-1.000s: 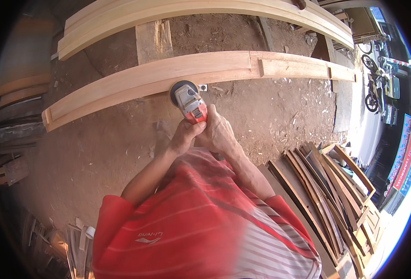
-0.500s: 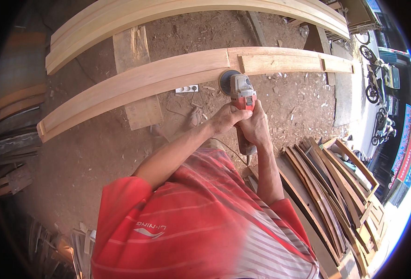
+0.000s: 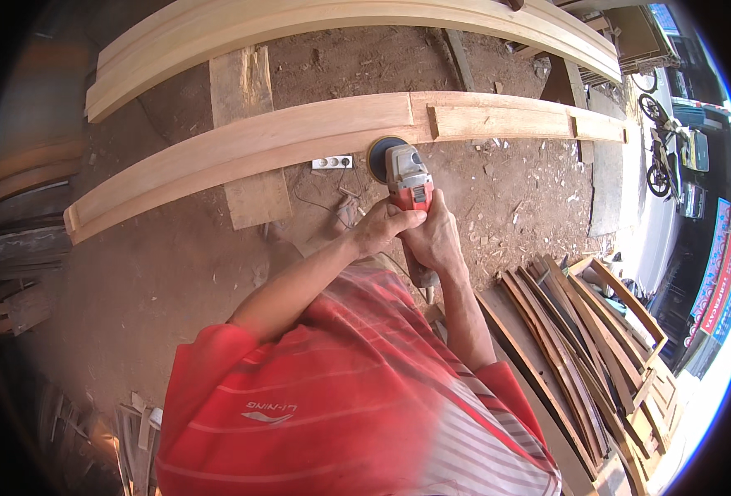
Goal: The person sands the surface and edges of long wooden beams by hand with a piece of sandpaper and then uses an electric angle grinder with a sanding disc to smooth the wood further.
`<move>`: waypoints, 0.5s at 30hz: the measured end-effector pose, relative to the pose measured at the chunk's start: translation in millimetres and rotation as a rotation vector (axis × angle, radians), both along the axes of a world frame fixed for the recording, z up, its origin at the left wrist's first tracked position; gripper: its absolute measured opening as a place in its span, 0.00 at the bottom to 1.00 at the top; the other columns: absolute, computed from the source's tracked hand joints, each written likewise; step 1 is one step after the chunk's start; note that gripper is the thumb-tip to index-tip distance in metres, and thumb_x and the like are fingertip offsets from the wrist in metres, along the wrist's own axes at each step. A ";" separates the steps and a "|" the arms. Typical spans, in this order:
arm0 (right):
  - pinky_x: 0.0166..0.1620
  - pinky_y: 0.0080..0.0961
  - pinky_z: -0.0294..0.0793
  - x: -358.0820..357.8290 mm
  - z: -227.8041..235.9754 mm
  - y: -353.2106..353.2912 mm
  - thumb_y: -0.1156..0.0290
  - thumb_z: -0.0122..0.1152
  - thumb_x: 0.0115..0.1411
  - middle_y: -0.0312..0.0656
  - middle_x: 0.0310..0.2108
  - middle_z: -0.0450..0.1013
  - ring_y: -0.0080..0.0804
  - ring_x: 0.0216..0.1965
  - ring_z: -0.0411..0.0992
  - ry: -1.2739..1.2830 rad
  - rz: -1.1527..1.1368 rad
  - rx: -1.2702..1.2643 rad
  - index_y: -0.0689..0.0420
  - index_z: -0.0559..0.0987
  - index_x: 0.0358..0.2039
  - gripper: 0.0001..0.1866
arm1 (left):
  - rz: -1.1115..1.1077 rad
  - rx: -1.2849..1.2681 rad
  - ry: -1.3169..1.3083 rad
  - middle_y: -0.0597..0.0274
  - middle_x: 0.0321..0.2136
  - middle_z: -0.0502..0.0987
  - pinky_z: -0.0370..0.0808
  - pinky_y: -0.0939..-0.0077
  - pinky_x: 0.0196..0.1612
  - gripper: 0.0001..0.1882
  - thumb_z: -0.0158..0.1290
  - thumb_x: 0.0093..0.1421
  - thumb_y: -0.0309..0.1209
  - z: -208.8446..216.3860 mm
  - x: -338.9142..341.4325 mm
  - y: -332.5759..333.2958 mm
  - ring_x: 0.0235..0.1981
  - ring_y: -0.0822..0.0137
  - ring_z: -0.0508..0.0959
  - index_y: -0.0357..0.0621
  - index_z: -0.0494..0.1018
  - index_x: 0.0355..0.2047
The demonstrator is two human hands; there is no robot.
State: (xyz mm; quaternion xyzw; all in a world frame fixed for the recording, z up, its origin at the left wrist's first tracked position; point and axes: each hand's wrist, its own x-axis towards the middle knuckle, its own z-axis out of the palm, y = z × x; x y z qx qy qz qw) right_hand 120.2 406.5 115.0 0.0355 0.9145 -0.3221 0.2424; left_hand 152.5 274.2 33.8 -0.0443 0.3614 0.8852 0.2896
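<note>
My left hand [image 3: 384, 228] and my right hand [image 3: 435, 237] are both wrapped round a red and grey angle grinder [image 3: 409, 178]. The left one grips the body near the head, while the right clasps it just behind, over the rear part. A round sanding disc [image 3: 377, 157] on the grinder's head overlaps the near edge of a long wooden beam [image 3: 241, 151], just left of a joint in the wood. Whether the disc is spinning, I cannot tell. Along the beam's right part runs a raised panel [image 3: 498, 122].
Another long beam [image 3: 332, 23] lies farther off. Boards [image 3: 254, 198] lie crosswise beneath the beams. A white power strip [image 3: 332, 163] with a cord rests on the dirt floor near my feet. Stacked wood strips [image 3: 560, 347] are at right; a motorcycle [image 3: 661, 157] stands beyond.
Both hands have moved the grinder left along the beam's near edge and slightly toward me. A small brown shape has appeared on the far beam at the top edge.
</note>
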 end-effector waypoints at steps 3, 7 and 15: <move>0.44 0.56 0.77 9.3 0.6 -35.9 0.53 0.69 0.57 0.70 0.36 0.78 0.71 0.42 0.79 -0.061 0.119 -0.018 0.66 0.68 0.45 0.31 | 0.072 -0.101 0.013 0.65 0.49 0.80 0.74 0.72 0.57 0.22 0.54 0.70 0.40 2.8 28.7 -41.9 0.51 0.75 0.78 0.41 0.75 0.59; 0.43 0.57 0.76 9.9 6.9 -52.7 0.55 0.69 0.59 0.69 0.36 0.78 0.72 0.42 0.77 -0.063 0.136 -0.054 0.64 0.68 0.44 0.27 | 0.123 -0.178 -0.051 0.65 0.49 0.80 0.74 0.73 0.56 0.22 0.53 0.71 0.39 8.2 35.3 -55.7 0.51 0.75 0.78 0.39 0.75 0.58; 0.44 0.48 0.80 -9.2 16.1 -24.4 0.56 0.73 0.53 0.63 0.39 0.81 0.60 0.43 0.82 -0.040 -0.025 0.012 0.65 0.73 0.47 0.30 | 0.002 -0.027 0.005 0.63 0.55 0.78 0.70 0.69 0.64 0.24 0.54 0.70 0.43 2.1 -3.3 -15.5 0.58 0.72 0.75 0.42 0.74 0.60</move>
